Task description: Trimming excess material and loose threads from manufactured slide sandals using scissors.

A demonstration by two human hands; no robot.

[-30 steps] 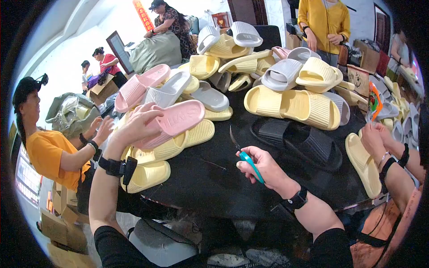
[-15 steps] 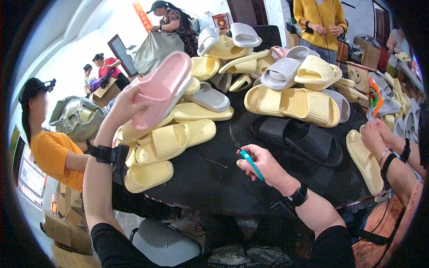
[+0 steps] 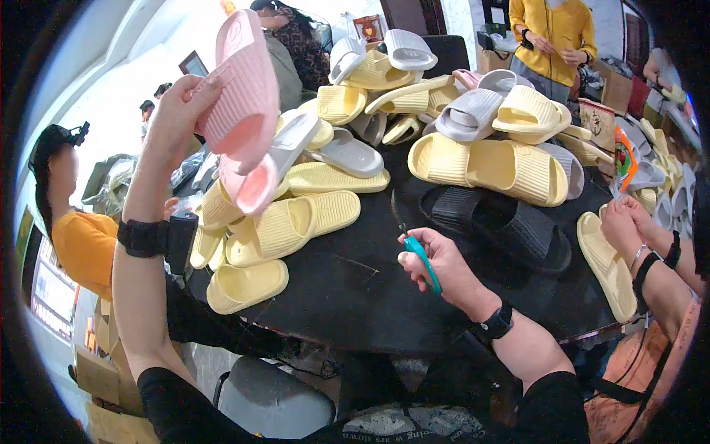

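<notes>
My left hand (image 3: 176, 115) holds a pink slide sandal (image 3: 240, 92) raised high above the left side of the black table (image 3: 355, 288), its ribbed sole facing me. My right hand (image 3: 436, 263) rests low over the middle of the table and grips small scissors with teal handles (image 3: 421, 255), the dark blades pointing up and away. Yellow slides (image 3: 285, 226) lie on the table under the raised sandal. A black slide (image 3: 503, 222) lies just right of the scissors.
A heap of yellow, grey and pink slides (image 3: 444, 111) covers the far half of the table. A person in an orange shirt (image 3: 78, 237) sits at the left. Another person's hands (image 3: 629, 222) handle a yellow slide at the right edge. A person in yellow (image 3: 555, 33) stands behind.
My left hand has lifted the pink slide from the pile up and leftward, turning it on end. My right hand with the scissors has stayed almost still.
</notes>
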